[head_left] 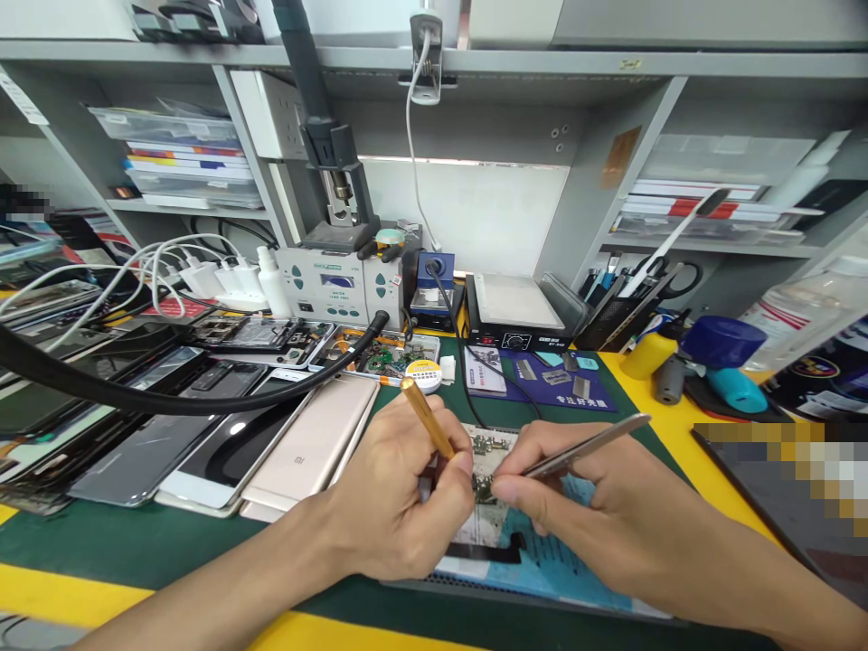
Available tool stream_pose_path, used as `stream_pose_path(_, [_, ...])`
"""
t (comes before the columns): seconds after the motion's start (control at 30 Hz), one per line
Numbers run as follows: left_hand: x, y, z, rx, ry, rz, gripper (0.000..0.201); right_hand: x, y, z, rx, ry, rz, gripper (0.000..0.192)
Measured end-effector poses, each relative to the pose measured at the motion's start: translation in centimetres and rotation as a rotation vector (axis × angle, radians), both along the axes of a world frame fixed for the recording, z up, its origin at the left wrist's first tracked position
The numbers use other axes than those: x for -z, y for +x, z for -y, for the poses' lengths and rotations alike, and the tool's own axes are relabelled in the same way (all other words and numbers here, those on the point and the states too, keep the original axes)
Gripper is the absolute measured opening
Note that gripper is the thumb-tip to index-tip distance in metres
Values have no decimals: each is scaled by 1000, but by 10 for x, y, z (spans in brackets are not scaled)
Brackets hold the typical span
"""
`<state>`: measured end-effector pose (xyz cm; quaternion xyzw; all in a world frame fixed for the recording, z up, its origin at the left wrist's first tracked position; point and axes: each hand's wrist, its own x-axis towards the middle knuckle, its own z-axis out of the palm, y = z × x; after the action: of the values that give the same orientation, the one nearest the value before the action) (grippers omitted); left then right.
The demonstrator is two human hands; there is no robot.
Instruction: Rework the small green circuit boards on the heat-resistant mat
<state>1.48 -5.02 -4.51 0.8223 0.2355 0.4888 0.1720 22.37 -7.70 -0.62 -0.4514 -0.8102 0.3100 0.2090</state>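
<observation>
Now the left hand grips a brass tool, and the right hand pinches tweezers over a small circuit board.

The tip of the thin gold-coloured tool is hidden behind the left hand. The fine parts of the small green circuit board (between both hands) are too small to tell. Two areas are pixelated.
</observation>
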Motion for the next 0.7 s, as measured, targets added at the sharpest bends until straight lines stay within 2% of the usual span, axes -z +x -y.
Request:
stream_pose_path(0.43, [0, -1, -1, -1, -4, -7, 13, 0, 3, 0, 20, 2, -30, 26])
stream_pose_path(0.57, [-1, -1, 0, 2, -9, -9, 14, 0, 8, -5, 81, 72, -81, 30])
stream_pose_path(0.7, [-1, 0, 1, 6, -23, -7, 15, -1, 12, -15, 200, 135, -179, 40])
